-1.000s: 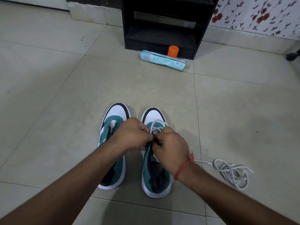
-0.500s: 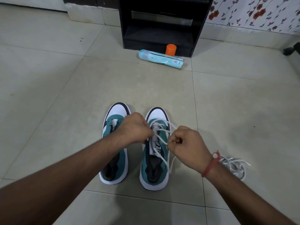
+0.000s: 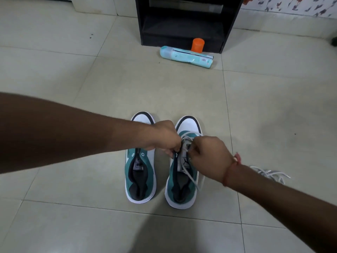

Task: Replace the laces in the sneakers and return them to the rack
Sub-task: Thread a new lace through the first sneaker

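Observation:
Two teal, white and black sneakers stand side by side on the tiled floor. The left sneaker has empty eyelets and no lace. The right sneaker carries a white lace threaded through its front eyelets, one end trailing back over the tongue. My left hand and my right hand meet over the right sneaker's eyelets, and each pinches the lace there. A second loose white lace lies bunched on the floor to the right, partly hidden by my right forearm.
The black shoe rack stands at the far wall with its lower shelf open. A pale blue bottle lies on its side in front of it, next to an orange cap. Bare tiles lie all around the sneakers.
My right hand, which had pulled the lace out to the right, has come back to the eyelets beside my left hand. The view has tilted downward a little.

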